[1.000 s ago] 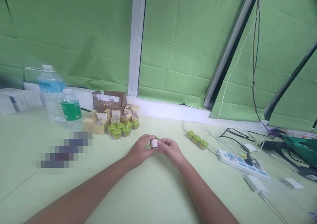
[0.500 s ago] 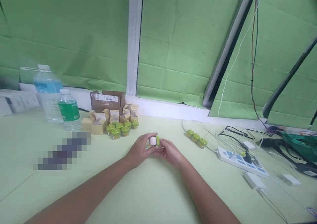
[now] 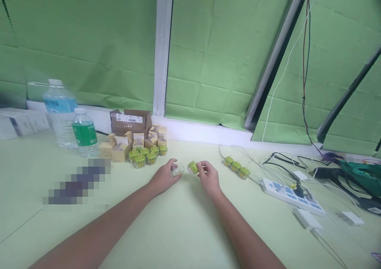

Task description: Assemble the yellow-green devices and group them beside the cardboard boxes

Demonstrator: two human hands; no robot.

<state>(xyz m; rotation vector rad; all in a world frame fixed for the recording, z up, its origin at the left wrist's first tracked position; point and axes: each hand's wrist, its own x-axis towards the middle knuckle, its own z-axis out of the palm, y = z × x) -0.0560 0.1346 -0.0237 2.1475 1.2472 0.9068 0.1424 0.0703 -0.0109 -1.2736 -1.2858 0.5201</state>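
Note:
My left hand point(image 3: 161, 180) is closed around a small clear plastic container point(image 3: 178, 169), tilted with its mouth toward the right. Between the fingertips of my right hand point(image 3: 209, 179) is a green lid point(image 3: 193, 166), tipped on its side, with something pale on its underside. A narrow gap separates lid and container. Left of my hands, several small clear containers with green lids point(image 3: 139, 160) stand in a group. Farther right sits a row of three more lidded containers point(image 3: 236, 166).
Opened small cartons point(image 3: 120, 153) and a brown cardboard box point(image 3: 131, 122) stand at the back left, beside two water bottles point(image 3: 85, 134). On the right lie a white power strip point(image 3: 291, 195), adapters point(image 3: 308, 219) and tangled cables. A green blind point(image 3: 208, 62) hangs behind the table.
The green lid has come off the clear container. My right hand has drawn it to the right, while my left hand keeps the container, now apart from the lid.

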